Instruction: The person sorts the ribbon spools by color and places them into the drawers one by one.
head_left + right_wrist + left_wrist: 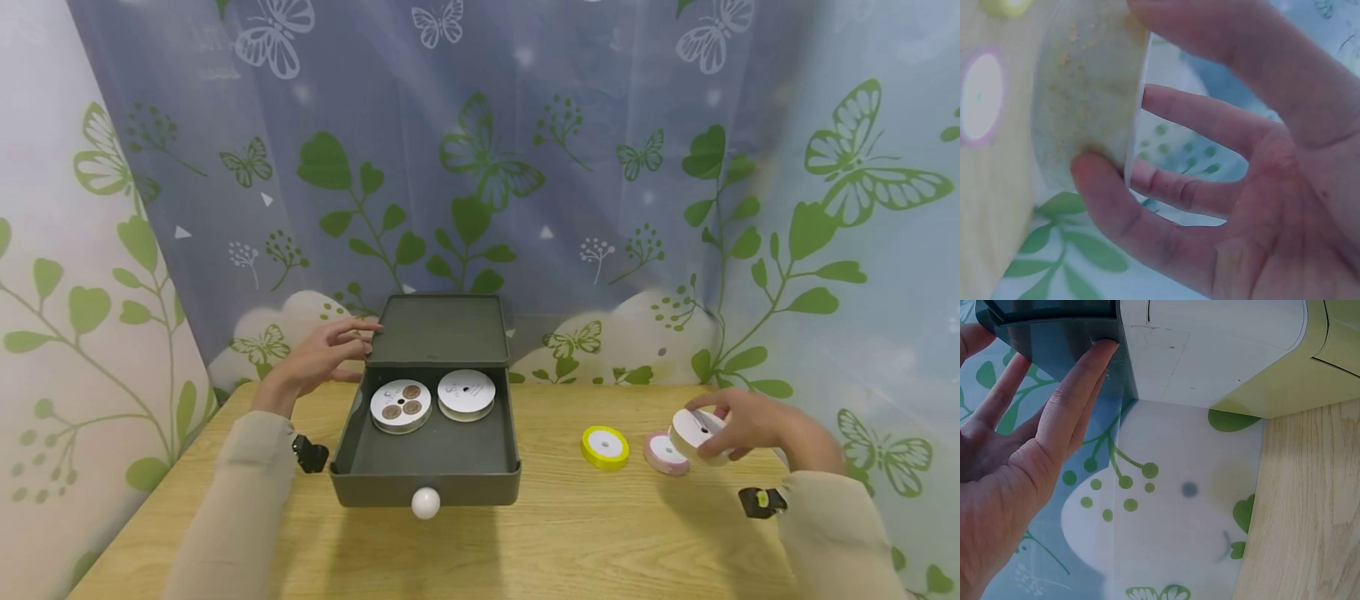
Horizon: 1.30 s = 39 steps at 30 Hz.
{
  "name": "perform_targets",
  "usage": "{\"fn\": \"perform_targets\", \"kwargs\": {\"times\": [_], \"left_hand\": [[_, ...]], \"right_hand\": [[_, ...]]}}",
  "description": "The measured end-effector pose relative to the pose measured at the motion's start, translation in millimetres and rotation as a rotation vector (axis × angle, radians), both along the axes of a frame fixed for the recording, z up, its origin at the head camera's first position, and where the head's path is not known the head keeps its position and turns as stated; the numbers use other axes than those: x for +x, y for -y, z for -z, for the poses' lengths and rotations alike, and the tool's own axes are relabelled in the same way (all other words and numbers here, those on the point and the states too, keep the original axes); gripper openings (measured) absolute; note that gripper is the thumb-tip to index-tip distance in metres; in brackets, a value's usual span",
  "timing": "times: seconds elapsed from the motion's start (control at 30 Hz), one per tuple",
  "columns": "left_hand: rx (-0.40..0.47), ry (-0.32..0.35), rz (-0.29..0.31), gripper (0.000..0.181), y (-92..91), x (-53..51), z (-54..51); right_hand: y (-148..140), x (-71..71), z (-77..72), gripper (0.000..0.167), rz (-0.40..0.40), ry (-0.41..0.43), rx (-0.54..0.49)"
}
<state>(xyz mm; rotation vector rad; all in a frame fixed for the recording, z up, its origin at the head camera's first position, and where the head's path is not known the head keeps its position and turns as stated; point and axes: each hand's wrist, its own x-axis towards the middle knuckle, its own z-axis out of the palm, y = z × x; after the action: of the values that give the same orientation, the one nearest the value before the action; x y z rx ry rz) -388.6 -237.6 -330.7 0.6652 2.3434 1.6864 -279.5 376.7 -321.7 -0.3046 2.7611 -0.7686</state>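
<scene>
My right hand point(757, 427) grips a white ribbon spool point(686, 432) by its edge, above the right part of the table. In the right wrist view the ribbon on this spool point(1085, 94) looks pale with gold flecks. My left hand point(318, 358) has its fingers extended, with fingertips point(1107, 350) touching the side of a dark grey box point(1072, 350). The box's drawer point(427, 490) is pulled out, and a white knob point(425, 502) sits on its front. Inside lie a spool with brown round stickers point(401, 404) and a plain white-topped spool point(467, 392).
A yellow ribbon roll point(605, 447) and a pink ribbon roll point(666, 454) lie on the wooden table point(570, 533), between the box and my right hand. A patterned curtain point(570, 250) with butterflies and leaves hangs behind the table.
</scene>
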Motion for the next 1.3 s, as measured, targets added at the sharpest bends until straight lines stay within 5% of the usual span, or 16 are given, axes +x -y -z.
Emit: {"fn": "perform_targets", "kwargs": {"times": [0.5, 0.83, 1.3], "left_hand": [[-0.004, -0.003, -0.004, 0.055, 0.8, -2.1, 1.6], [-0.002, 0.0, -0.009, 0.055, 0.1, -1.7, 1.6], [0.0, -0.005, -0.009, 0.055, 0.0, -2.2, 1.6]], "right_hand": [[62.5, 3.1, -45.3, 0.074, -0.12, -0.111, 0.027], [102.8, 8.3, -73.4, 0.066, -0.244, -0.266, 0.113], [157.0, 15.7, -96.9, 0.063, -0.324, -0.296, 0.161]]}}
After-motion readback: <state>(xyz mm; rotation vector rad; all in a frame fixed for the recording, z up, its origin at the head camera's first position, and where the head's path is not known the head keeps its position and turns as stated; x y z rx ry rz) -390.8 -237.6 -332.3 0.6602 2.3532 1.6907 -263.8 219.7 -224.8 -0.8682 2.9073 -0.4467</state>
